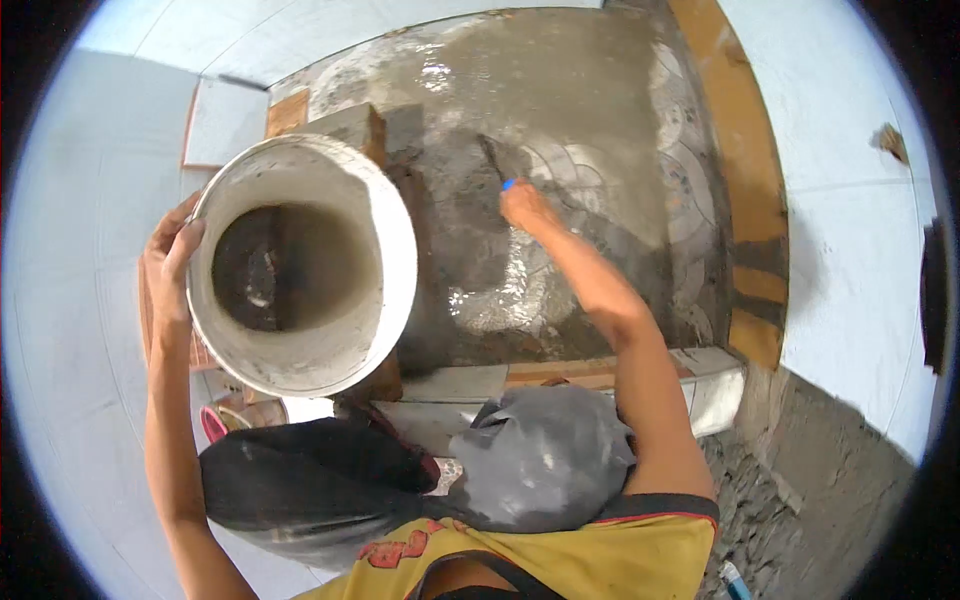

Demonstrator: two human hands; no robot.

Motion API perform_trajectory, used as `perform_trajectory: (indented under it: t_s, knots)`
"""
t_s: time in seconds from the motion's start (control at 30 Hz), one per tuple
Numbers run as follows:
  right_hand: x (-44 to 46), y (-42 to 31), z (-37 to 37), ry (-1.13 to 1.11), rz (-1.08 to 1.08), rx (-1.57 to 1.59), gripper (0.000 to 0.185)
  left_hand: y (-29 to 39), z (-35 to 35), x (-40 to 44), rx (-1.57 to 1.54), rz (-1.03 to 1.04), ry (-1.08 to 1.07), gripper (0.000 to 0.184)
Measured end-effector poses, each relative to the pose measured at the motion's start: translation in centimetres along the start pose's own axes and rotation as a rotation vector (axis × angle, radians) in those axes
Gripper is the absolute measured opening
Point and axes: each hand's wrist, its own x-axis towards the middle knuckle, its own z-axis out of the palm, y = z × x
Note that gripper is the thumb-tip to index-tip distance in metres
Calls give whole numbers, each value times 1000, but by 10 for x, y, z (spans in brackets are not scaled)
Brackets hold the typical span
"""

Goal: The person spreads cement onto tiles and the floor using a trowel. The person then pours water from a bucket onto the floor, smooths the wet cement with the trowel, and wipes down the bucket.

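Note:
My left hand [172, 245] grips the rim of a white bucket [395, 250], fingers outside and thumb near the edge. The bucket tilts toward me and holds murky grey-brown liquid [330, 265] low inside. Ahead and to the right, my right hand [528, 210] is closed around a trowel [489, 155] with a blue part at the grip. Its thin dark blade shows nearly edge-on, over a floor [560, 80] coated in wet grey cement. Under the trowel, patterned tile partly shows through the coating.
A wooden board [745, 150] runs along the right side of the wet floor. Beside the bucket stands a wood-edged block [345, 130]. A low tiled ledge [450, 385] lies before my knees. Rough grey mortar [740, 490] covers ground at lower right. Pale tiled walls [850, 200] surround everything.

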Motion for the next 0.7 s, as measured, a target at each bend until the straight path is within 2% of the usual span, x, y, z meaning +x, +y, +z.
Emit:
perform_trajectory:
  t_s: [0.03, 0.1, 0.17, 0.23, 0.3, 0.37, 0.47, 0.5, 0.6, 0.7]
  knots:
    - [4, -9, -5, -110, -13, -67, 38, -1, 0, 1, -4, -11, -22, 55]
    - [14, -8, 29, -114, 21, -65, 36, -8, -6, 6, -25, -4, -46, 54]
    - [10, 11, 24, -94, 32, -61, 36, -6, -2, 6, -70, -8, -67, 53]
    - [-3, 27, -17, -54, 7, -60, 37, -11, -3, 7, -113, -10, -75, 52]
    - [0, 59, -46, 14, 283, 82, 37, -9, -3, 7, -137, -7, -94, 50]
    - [-16, 77, -87, 64, 312, 23, 34, -16, -5, 9, -212, -13, -128, 48]
    - [-27, 100, -106, 177, 593, 115, 39, -25, -9, 13, -266, -6, -155, 47]
    - [-39, 106, -114, 78, 517, 100, 46, -27, -9, 13, -269, -5, -156, 46]
    - [-57, 123, -103, 136, 548, 141, 51, -25, -7, 12, -271, 11, -84, 41]
    - [-56, 125, -104, 88, 594, 46, 56, -33, -13, 17, -249, 24, -112, 37]
